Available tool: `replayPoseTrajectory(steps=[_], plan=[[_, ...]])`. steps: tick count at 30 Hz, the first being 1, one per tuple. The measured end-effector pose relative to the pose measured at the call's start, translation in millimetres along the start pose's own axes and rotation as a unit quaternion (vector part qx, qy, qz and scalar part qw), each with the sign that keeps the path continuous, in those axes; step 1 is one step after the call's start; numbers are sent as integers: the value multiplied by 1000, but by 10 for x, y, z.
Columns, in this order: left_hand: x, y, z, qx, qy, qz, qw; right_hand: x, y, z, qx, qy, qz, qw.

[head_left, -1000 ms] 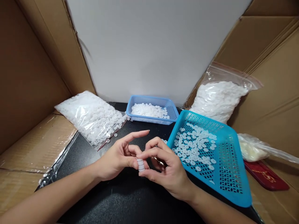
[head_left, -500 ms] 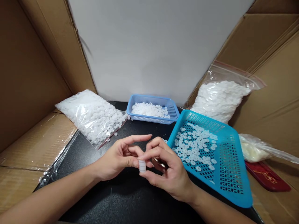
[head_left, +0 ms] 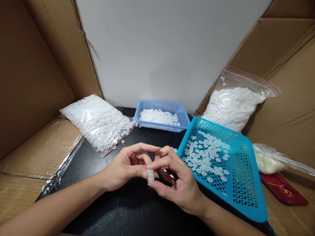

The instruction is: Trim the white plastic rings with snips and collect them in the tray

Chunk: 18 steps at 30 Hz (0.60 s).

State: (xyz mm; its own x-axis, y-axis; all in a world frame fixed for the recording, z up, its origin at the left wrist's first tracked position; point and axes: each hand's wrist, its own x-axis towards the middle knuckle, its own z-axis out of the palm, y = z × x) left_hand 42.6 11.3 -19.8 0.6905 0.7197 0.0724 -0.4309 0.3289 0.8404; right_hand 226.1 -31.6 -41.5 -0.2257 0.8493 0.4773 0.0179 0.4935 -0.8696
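Between my hands, over the black table, stands a short upright stack of white rings (head_left: 150, 175). My right hand (head_left: 178, 180) grips the stack between a finger on its top and the thumb at its bottom. A shiny metal object (head_left: 168, 173) is partly hidden behind the fingers of that hand. My left hand (head_left: 130, 167) pinches the stack's left side with thumb and fingers, its index finger stretched over toward the right hand. Loose white rings lie in the teal basket (head_left: 246, 173) to the right and in the small blue basket (head_left: 162, 127) behind.
A clear bag of white rings (head_left: 95, 121) lies at the left, a few rings by its mouth. Another full white bag (head_left: 231, 105) leans at the back right. A smaller bag (head_left: 268, 160) rests on a red item (head_left: 283, 190) at the right. Cardboard walls surround the black table (head_left: 103, 213).
My left index finger has come down to touch or nearly touch the right hand's fingers. The whole view has shifted slightly; the stack is still held.
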Motion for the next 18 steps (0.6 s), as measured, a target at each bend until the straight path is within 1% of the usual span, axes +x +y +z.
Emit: replayPoseTrajectory(steps=[7,13,18], plan=[[-5,-15,-12,30,33,0,999,0,-1,15,-20,5,8,1000],[-40,-38,-31,-4,-5,-13,1000,-3,-2,-2,-8,10,36,999],[-44,-42,-19,-7,-2,-14,1000,5,-10,7,8,8,32,999]])
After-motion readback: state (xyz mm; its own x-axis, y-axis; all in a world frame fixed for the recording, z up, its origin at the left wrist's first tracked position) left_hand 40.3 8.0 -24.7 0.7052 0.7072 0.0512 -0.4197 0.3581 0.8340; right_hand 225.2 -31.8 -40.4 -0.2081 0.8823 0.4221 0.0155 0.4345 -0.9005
